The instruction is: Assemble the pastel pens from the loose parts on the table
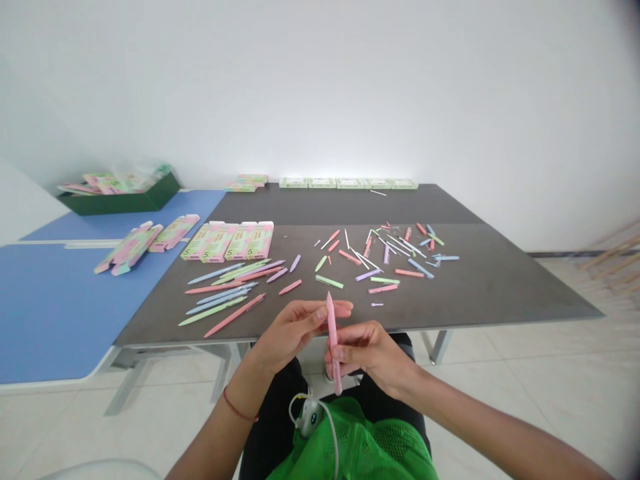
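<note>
Just off the table [475, 287] at six o'clock, left hand [296, 328] and right hand [373, 350] pinch a pen [332, 328], seemingly mid-assembly; the next move likely calls for steady alignment.

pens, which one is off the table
The pink pen, held in both the left hand and the right hand, pointed end toward the table; the other pens lie grouped at the tabletop's left.
</note>
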The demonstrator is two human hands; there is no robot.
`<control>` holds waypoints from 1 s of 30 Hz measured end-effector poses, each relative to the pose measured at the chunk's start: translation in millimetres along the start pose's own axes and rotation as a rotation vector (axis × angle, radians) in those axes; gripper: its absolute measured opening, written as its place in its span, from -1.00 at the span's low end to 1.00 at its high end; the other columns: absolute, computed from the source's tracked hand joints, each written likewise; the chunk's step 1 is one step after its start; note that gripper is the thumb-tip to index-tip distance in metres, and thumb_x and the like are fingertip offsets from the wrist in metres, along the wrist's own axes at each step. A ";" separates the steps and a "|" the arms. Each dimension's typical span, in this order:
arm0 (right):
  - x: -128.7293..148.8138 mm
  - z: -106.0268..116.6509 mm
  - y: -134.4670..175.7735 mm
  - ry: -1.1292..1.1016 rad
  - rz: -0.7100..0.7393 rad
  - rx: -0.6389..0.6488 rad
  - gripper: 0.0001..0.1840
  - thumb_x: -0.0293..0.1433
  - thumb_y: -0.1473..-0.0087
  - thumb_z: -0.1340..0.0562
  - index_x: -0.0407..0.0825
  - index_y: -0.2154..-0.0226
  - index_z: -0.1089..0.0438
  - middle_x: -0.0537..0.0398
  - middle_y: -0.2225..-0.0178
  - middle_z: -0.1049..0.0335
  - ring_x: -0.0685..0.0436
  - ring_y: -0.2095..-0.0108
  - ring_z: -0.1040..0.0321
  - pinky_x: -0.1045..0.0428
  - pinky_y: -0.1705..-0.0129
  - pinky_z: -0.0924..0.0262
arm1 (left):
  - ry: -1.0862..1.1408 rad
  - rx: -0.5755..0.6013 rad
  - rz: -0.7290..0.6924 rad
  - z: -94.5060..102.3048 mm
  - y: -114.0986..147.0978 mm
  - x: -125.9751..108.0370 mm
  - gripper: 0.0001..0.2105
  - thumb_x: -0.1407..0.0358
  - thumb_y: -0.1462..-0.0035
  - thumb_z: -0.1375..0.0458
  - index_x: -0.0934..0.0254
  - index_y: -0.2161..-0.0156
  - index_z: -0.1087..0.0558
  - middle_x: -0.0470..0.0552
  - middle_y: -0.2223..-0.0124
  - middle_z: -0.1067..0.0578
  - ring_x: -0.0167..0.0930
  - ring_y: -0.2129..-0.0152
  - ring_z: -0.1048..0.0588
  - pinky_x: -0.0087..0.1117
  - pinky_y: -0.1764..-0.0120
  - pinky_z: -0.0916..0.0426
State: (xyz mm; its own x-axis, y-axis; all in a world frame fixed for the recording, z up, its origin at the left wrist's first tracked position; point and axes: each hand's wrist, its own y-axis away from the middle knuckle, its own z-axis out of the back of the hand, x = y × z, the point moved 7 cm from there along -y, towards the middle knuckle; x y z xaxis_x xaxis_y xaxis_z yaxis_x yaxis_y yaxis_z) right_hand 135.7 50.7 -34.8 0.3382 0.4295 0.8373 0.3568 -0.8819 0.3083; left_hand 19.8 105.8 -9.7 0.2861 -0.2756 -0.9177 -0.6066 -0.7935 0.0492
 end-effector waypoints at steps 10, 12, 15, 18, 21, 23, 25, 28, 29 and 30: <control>0.2 -2.4 1.8 0.013 0.008 -0.003 -0.62 -0.20 0.19 -0.64 -0.14 0.40 -0.68 0.01 0.45 -0.61 -0.06 0.45 -0.55 0.02 0.33 -0.54 | -0.011 0.038 0.006 -4.1 -0.7 0.3 -0.63 0.02 -0.18 -0.41 0.25 0.06 -0.71 0.25 -0.19 -0.54 -0.18 -0.03 -0.55 -0.22 -0.05 -0.44; -0.2 -2.2 2.0 0.021 0.005 -0.011 -0.61 -0.19 0.19 -0.65 -0.14 0.40 -0.68 0.01 0.46 -0.60 -0.06 0.46 -0.54 0.03 0.34 -0.53 | -0.012 0.007 -0.007 -2.5 -1.0 0.2 -0.71 0.07 -0.17 -0.42 0.27 0.18 -0.71 0.22 -0.17 -0.55 -0.22 0.02 -0.56 -0.26 -0.01 -0.45; -0.6 -1.2 1.9 0.025 0.002 -0.027 -0.60 -0.19 0.22 -0.65 -0.14 0.40 -0.68 0.02 0.46 -0.60 -0.07 0.45 -0.55 0.02 0.33 -0.53 | -0.027 -0.062 -0.025 2.4 -3.1 1.0 -0.63 0.09 0.00 -0.54 0.25 0.13 -0.69 0.16 0.00 -0.61 -0.25 0.10 -0.57 -0.28 0.05 -0.46; 0.3 -0.9 1.6 0.022 0.011 -0.034 -0.59 -0.18 0.22 -0.65 -0.13 0.39 -0.68 0.02 0.45 -0.60 -0.06 0.46 -0.54 0.00 0.33 -0.53 | -0.039 0.001 -0.029 -0.2 -4.0 -1.2 -0.55 -0.02 -0.08 -0.46 0.24 0.03 -0.69 0.23 -0.12 -0.57 -0.14 -0.07 -0.53 -0.23 -0.02 -0.46; 1.2 -1.8 1.6 0.033 0.010 -0.034 -0.59 -0.18 0.22 -0.65 -0.14 0.41 -0.68 0.02 0.47 -0.59 -0.05 0.47 -0.53 0.02 0.35 -0.53 | -0.020 0.056 -0.044 -2.2 -3.6 -5.3 -0.68 0.02 -0.25 -0.35 0.23 0.10 -0.72 0.23 -0.30 -0.44 -0.12 -0.16 -0.47 -0.24 -0.04 -0.46; 1.4 -2.5 1.7 0.040 0.005 -0.038 -0.59 -0.18 0.23 -0.65 -0.14 0.42 -0.68 0.02 0.47 -0.59 -0.04 0.47 -0.52 0.04 0.35 -0.52 | 0.008 0.023 -0.041 0.5 -4.9 -4.5 -0.76 0.11 -0.19 -0.41 0.23 0.16 -0.72 0.18 -0.24 -0.49 -0.20 -0.09 -0.51 -0.28 -0.03 -0.47; 1.6 -2.8 1.7 0.038 0.005 -0.042 -0.58 -0.17 0.24 -0.66 -0.14 0.42 -0.68 0.03 0.48 -0.58 -0.03 0.47 -0.52 0.05 0.35 -0.52 | 0.054 -0.017 -0.025 3.1 -6.8 -1.1 -0.72 0.13 -0.07 -0.51 0.22 0.16 -0.71 0.14 -0.11 -0.55 -0.24 -0.01 -0.53 -0.28 -0.03 -0.48; 2.1 -3.3 1.7 0.033 0.014 -0.039 -0.58 -0.17 0.25 -0.66 -0.13 0.41 -0.68 0.04 0.48 -0.58 -0.02 0.48 -0.51 0.06 0.36 -0.52 | 0.085 0.026 0.003 0.6 -8.0 1.9 -0.57 0.05 -0.01 -0.52 0.21 0.05 -0.69 0.19 -0.16 -0.54 -0.15 -0.12 -0.48 -0.26 -0.05 -0.47; 2.3 -3.4 1.7 0.032 0.016 -0.037 -0.59 -0.17 0.24 -0.65 -0.13 0.41 -0.68 0.05 0.48 -0.58 -0.02 0.48 -0.51 0.05 0.36 -0.52 | 0.080 0.049 0.005 -0.7 -7.9 1.1 -0.58 0.03 -0.07 -0.48 0.22 0.03 -0.69 0.21 -0.24 -0.49 -0.12 -0.17 -0.44 -0.26 -0.07 -0.47; 2.4 -3.5 1.7 0.034 0.015 -0.037 -0.59 -0.17 0.24 -0.65 -0.13 0.42 -0.68 0.05 0.48 -0.58 -0.03 0.48 -0.51 0.05 0.36 -0.52 | 0.073 0.064 0.001 -1.3 -7.6 -0.4 -0.61 0.03 -0.14 -0.44 0.23 0.02 -0.70 0.21 -0.30 -0.44 -0.11 -0.20 -0.42 -0.26 -0.08 -0.46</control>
State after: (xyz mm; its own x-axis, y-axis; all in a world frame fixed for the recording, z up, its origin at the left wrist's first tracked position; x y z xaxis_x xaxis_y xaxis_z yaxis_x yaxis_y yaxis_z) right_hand 134.0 49.6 -30.7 0.3132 0.4097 0.8567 0.3192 -0.8951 0.3114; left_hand 25.3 111.3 -9.2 0.3371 -0.3168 -0.8866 -0.6523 -0.7576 0.0227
